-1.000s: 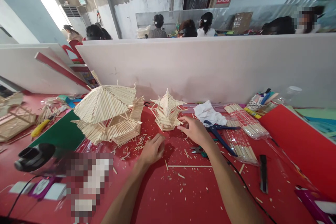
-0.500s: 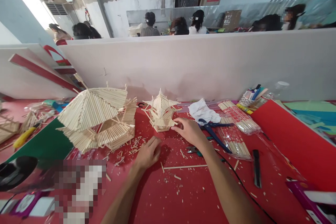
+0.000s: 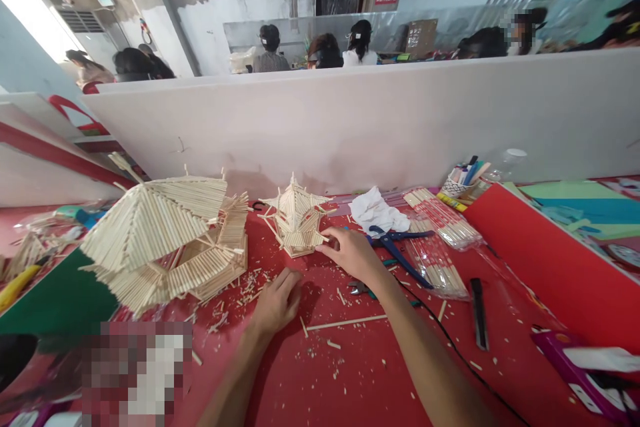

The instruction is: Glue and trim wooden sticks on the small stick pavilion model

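A small pavilion model (image 3: 294, 217) built of thin wooden sticks stands on the red tabletop, its pointed roof upright. At its right edge, my right hand (image 3: 350, 253) pinches a lower roof corner between thumb and fingers. My left hand (image 3: 277, 300) rests on the table just in front of the model, fingers curled; whether anything is inside them is hidden. To the left stands a larger stick pavilion (image 3: 150, 220) with a broad sloping roof. Wood scraps (image 3: 257, 283) lie between the two models, and a loose stick (image 3: 345, 322) lies between my forearms.
Right of my hand lie blue-handled pliers (image 3: 395, 253), small cutters (image 3: 359, 288), packs of sticks (image 3: 443, 217), crumpled tissue (image 3: 377, 212) and a black utility knife (image 3: 479, 313). A red board (image 3: 545, 260) leans beyond. A white partition (image 3: 340, 120) runs along the back; people sit behind it.
The view has swung slightly right, so everything sits further left. The small pavilion looks slightly turned, with my right hand still at its edge. My left hand stays curled on the table.
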Available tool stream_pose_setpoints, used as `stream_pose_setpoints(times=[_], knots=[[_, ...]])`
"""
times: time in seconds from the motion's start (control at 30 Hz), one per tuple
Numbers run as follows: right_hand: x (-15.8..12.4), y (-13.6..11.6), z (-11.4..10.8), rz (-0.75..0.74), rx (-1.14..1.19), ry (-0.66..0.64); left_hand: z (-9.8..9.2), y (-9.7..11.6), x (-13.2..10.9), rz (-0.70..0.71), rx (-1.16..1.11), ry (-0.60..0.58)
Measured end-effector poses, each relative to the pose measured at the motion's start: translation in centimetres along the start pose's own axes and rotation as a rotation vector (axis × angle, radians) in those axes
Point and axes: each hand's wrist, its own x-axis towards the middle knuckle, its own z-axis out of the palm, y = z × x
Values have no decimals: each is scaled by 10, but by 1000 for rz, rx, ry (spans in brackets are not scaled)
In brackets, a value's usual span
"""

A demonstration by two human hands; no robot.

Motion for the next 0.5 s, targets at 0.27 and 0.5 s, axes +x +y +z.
stream_pose_setpoints(times=[0.27, 0.5], knots=[[0, -1, -4, 8, -35, -30, 2, -1, 1, 33, -18, 12], [-3, 4, -21, 27, -38, -74, 5, -5, 1, 26, -42, -9]])
